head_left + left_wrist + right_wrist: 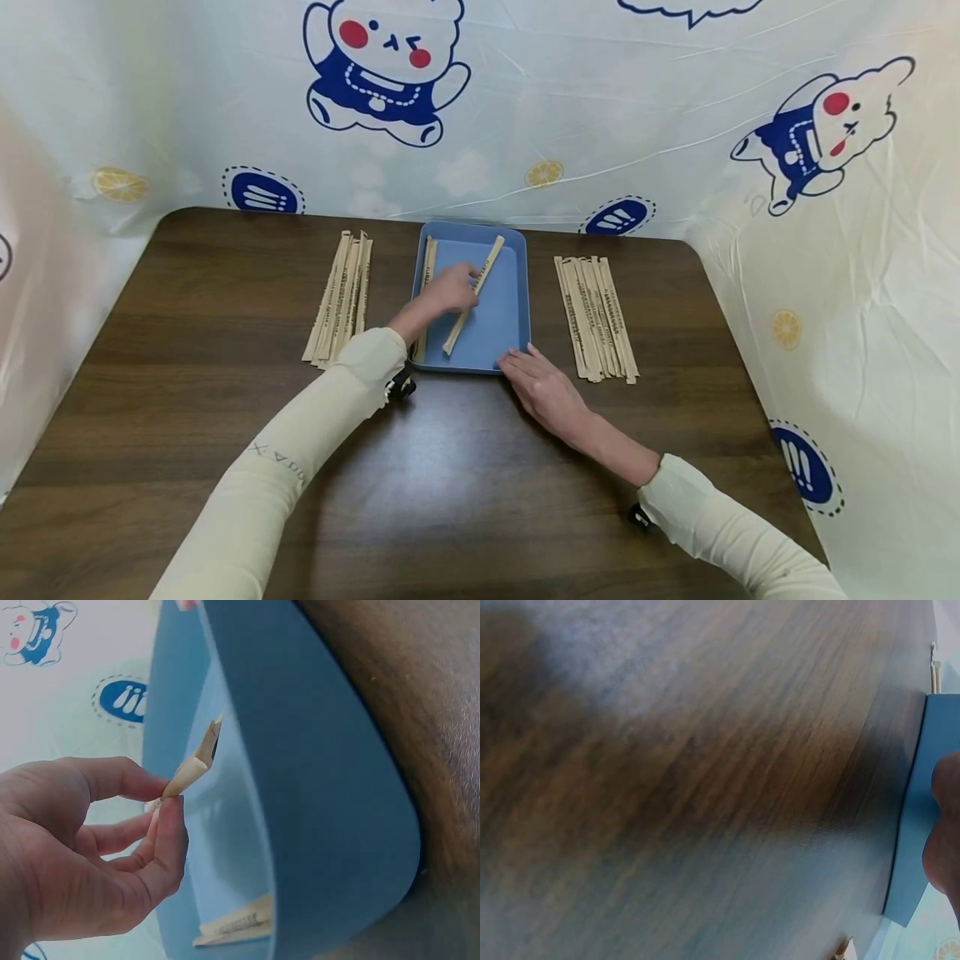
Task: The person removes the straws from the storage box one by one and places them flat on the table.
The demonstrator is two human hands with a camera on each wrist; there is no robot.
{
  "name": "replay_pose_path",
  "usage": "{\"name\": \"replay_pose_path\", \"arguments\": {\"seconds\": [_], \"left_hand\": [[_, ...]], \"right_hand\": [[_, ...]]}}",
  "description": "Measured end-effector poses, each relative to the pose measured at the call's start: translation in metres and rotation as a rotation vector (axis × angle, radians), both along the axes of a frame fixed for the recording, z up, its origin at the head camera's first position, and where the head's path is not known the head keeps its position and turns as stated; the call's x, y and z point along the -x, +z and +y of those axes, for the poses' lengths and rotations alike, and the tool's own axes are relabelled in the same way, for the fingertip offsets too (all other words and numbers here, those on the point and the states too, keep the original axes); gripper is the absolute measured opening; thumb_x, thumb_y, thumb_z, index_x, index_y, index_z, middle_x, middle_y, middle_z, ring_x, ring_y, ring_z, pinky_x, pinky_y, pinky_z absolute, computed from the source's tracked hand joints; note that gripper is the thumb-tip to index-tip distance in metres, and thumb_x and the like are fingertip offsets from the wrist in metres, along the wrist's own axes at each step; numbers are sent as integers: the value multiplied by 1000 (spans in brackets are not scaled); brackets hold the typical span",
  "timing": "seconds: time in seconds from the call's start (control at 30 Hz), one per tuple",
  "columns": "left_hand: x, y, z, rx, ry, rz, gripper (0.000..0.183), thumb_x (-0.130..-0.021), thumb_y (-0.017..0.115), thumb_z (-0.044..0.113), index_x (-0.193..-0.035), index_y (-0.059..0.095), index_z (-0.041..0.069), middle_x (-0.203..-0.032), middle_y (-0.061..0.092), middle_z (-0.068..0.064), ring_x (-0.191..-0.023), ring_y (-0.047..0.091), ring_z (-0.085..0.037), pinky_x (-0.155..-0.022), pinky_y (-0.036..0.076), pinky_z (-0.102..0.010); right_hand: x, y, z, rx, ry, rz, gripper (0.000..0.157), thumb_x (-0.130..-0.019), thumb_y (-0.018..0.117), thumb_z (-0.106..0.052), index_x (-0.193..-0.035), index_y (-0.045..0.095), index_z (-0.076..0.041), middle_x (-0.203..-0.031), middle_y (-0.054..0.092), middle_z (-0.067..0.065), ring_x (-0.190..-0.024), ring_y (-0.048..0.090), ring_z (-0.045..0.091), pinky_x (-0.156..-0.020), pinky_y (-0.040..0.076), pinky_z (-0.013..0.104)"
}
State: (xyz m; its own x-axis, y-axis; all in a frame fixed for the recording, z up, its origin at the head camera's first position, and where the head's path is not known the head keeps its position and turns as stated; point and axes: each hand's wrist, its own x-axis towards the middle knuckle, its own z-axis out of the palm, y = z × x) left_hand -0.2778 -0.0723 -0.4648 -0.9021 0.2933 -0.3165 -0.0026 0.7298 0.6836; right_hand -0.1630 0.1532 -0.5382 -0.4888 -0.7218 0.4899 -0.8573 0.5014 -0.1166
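Observation:
My left hand [450,290] pinches a pair of paper-wrapped chopsticks [491,252] between thumb and finger. It is held slantwise over the blue tray [504,304]; in the left wrist view its end [191,769] points up past the tray wall. More wrapped chopsticks [430,258] lie along the tray's left side, partly covered by my left hand and wrist. My right hand [551,396] rests with extended fingers against the near right corner of the tray. Only part of its fingers [946,825] shows in the right wrist view, beside the blue tray wall.
A bundle of wrapped chopsticks [343,292] lies on the wooden table [187,375] left of the tray, its lower end near my left sleeve. Another bundle [592,317] lies to the right. A printed cloth [510,100] hangs behind the table's far edge.

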Motion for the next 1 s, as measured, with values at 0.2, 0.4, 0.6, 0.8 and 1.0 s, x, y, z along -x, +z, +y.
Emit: {"name": "replay_pose_path", "arguments": {"seconds": [0.2,0.4,0.6,0.8,1.0], "left_hand": [[-5,11,-18,-64,32,5,56,-91,53,-1,-146,44,-2,-59,41,2,-47,29,-11,-48,26,-27],[-13,20,-38,-110,96,48,55,-90,54,-1,-145,46,-2,-79,51,-5,-57,38,-14,-57,33,-29],[-12,27,-62,-104,155,93,55,-87,55,1,-142,50,-1,-89,55,-6,-65,43,-15,-59,36,-27],[-14,29,-90,-138,181,90,55,-89,55,-1,-143,46,-5,-86,53,-7,-61,43,-14,-58,36,-28],[-17,26,-118,-104,211,62,58,-91,55,0,-147,40,-6,-82,53,-6,-57,44,-12,-56,37,-29]], "right_hand": [[0,2,-1,-7,-6,-11,28,-97,61,-1,-124,67,5,-121,68,18,-119,62,30,-108,41,49],[0,1,-2,12,7,-8,30,-93,65,2,-123,68,5,-120,68,19,-117,63,31,-105,44,51],[0,-1,-1,27,14,-5,35,-87,71,6,-122,68,6,-118,69,20,-116,63,32,-106,44,52],[0,-1,-2,27,14,-10,32,-89,69,5,-122,68,6,-118,69,20,-116,63,33,-105,44,53],[0,-1,-2,20,14,-6,30,-93,65,2,-123,68,5,-119,68,19,-116,63,32,-106,44,51]]}}
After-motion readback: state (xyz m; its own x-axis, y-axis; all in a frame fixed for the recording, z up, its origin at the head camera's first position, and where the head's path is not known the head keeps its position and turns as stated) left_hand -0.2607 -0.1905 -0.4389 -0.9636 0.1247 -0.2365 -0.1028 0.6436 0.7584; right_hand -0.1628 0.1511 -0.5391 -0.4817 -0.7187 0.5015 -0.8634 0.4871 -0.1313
